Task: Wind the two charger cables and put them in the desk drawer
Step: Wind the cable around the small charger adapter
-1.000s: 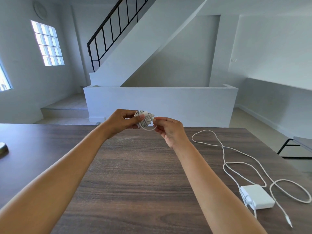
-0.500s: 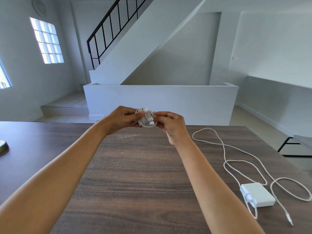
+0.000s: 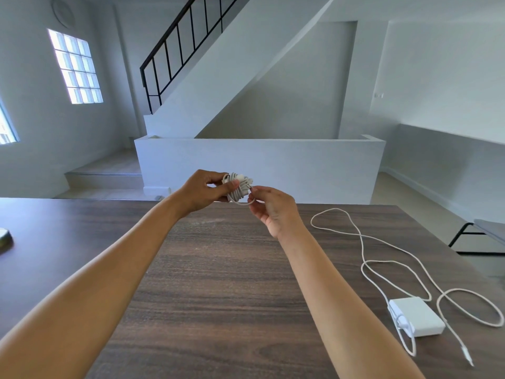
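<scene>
item 1: coil (image 3: 238, 188), white cable wound into a tight bundle, held mid-frame above the surface (image 3: 218, 269). left hand (image 3: 203, 191) clenched round it; right hand (image 3: 273, 207) fingers (image 3: 252, 190) pinch the loose tail. likely light, soft, springy; best held across the wraps so they don't uncoil.

item 2: cable (image 3: 363, 242), thin, smooth, white, sprawled in loops at right of frame, joined to brick (image 3: 416, 315), a rounded plastic block at lower right. judged unwound; take hold near the brick.

surface: dark wood grain, matte. drawer not visible.
</scene>
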Action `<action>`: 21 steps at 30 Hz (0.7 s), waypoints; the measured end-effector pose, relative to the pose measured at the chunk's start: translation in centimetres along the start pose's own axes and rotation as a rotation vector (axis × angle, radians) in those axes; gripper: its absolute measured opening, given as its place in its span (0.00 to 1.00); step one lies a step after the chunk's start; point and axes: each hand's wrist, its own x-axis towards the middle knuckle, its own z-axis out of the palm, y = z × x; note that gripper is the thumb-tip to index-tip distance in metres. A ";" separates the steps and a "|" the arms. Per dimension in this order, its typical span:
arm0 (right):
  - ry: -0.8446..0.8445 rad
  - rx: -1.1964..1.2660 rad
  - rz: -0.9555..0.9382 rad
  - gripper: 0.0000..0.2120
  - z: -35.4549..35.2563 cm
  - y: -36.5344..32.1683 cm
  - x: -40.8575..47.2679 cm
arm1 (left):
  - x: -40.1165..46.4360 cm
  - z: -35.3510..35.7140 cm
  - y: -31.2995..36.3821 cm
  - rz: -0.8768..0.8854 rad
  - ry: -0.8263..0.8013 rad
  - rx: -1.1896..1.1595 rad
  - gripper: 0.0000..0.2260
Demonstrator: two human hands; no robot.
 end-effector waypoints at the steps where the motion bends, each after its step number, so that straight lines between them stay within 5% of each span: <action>1: 0.007 -0.064 -0.076 0.07 0.0 0.2 0.0 | 0.0 0.0 0.0 -0.007 -0.012 -0.002 0.13; 11: 0.063 -0.738 -0.659 0.05 0.2 0.9 0.5 | -0.3 -0.7 -0.1 -0.093 -0.122 -0.091 0.14; 21: -0.056 -0.702 -0.400 0.09 -1.8 3.8 2.1 | -1.2 0.9 -5.0 -0.297 -0.094 -0.130 0.20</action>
